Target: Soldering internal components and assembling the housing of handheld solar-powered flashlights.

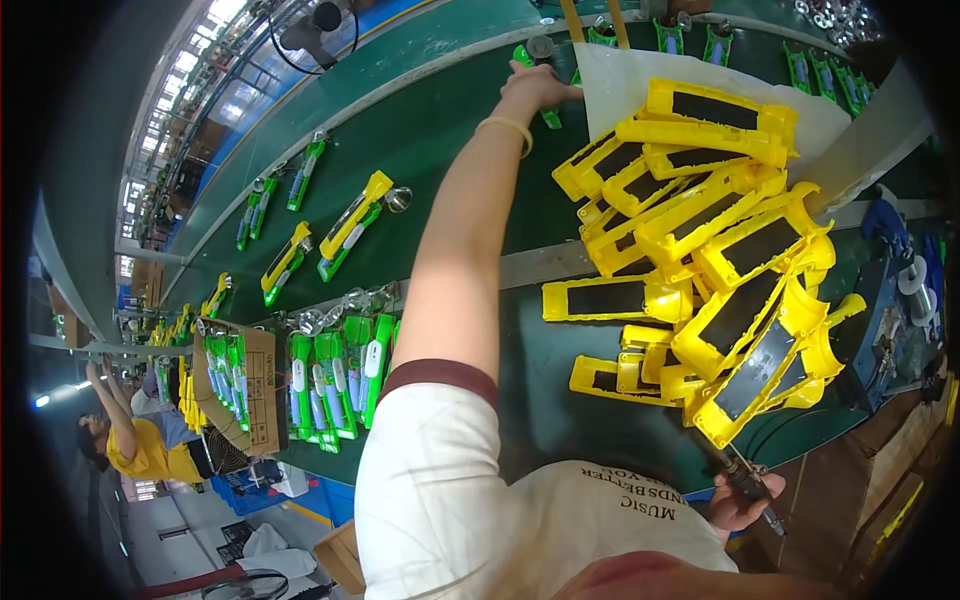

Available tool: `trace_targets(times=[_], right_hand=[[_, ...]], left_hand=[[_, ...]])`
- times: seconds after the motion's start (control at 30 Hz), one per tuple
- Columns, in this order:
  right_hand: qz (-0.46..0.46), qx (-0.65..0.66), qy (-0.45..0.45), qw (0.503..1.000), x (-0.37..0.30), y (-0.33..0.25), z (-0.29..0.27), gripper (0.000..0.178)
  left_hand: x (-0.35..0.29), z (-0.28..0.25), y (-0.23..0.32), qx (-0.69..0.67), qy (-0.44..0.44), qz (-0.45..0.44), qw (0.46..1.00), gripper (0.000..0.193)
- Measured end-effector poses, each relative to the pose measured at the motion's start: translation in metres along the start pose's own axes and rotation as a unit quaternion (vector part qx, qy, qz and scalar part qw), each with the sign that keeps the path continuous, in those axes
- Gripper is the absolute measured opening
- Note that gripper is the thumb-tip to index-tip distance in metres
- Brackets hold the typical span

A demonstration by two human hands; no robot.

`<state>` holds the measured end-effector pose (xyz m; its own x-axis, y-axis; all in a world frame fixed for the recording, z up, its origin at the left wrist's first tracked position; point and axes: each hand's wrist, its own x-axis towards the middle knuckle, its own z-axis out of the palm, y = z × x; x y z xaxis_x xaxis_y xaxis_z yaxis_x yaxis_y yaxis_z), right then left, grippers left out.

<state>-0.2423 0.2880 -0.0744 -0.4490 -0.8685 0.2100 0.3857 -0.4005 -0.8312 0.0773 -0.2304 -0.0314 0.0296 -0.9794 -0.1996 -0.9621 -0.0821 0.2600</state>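
Note:
My left arm stretches across to the far side of the green conveyor belt. At its end, my left hand (537, 86) is closed around a green flashlight housing (551, 119) with a round reflector at one end; the fingers partly hide it. Low on the right, close to my body, my right hand (738, 506) grips a slim dark hand tool (746, 479) with a metal tip; its exact kind is unclear. Between the hands lies a big heap of yellow flashlight shells (700, 228) with black panels, some on a white sheet (612, 82).
Green flashlight halves (335, 378) with reflectors stand in a row left of my arm, beside a cardboard box (262, 390) holding more. Yellow-and-green pieces (356, 222) lie along the belt. A blue bench fixture with a wire spool (914, 288) stands at right. Another person (150, 447) works far left.

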Motion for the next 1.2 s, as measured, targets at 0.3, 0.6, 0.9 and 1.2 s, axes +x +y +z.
trace_targets(times=[0.3, 0.6, 0.9, 1.2], right_hand=[[-0.003, 0.009, 0.023, 1.0, -0.005, 0.001, -0.002, 0.038], [-0.044, -0.091, 0.104, 0.989, -0.006, 0.008, 0.001, 0.042], [-0.033, -0.029, 0.055, 0.998, -0.001, 0.006, -0.011, 0.043], [-0.028, -0.003, -0.003, 1.0, 0.001, 0.008, -0.019, 0.035]], left_hand=[[-0.004, 0.013, -0.022, -0.016, 0.169, 0.062, 0.983, 0.051], [0.005, 0.013, 0.028, -0.03, 0.126, 0.0, 0.992, 0.077], [-0.055, -0.017, -0.051, 0.054, 0.072, -0.047, 0.995, 0.076], [-0.157, -0.01, -0.112, -0.044, 0.091, -0.086, 0.991, 0.077]])
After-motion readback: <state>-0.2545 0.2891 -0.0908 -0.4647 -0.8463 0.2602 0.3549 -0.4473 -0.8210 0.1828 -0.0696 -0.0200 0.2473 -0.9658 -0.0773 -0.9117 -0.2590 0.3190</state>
